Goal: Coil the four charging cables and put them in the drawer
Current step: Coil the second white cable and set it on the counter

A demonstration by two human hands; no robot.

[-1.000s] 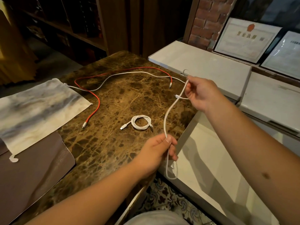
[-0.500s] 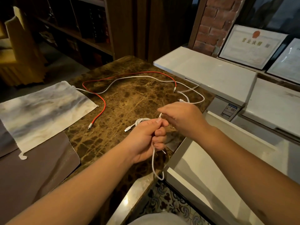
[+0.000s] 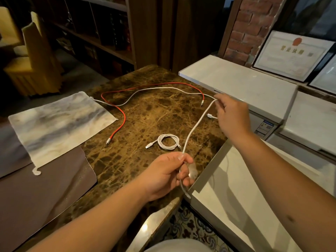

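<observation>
A white cable (image 3: 195, 126) runs taut between my two hands above the brown marble table (image 3: 145, 115). My left hand (image 3: 169, 171) pinches it near the table's front right corner, with loops hanging below the fingers. My right hand (image 3: 230, 115) grips it farther back and to the right; the plug end sticks out to the left of this hand. A coiled white cable (image 3: 169, 141) lies on the table just behind my left hand. A red cable (image 3: 120, 111) and a long white cable (image 3: 154, 89) lie uncoiled across the far half of the table.
A pale open drawer (image 3: 254, 188) stands out to the right of the table, below my right arm. White cabinet tops (image 3: 241, 82) lie behind it. A grey-white cloth (image 3: 58, 122) and a brown mat (image 3: 41, 193) cover the table's left side. A dark bookshelf stands behind.
My hands were together half a second ago. My right hand has since drawn back and to the right, stretching a new length of the white cable out from my left hand.
</observation>
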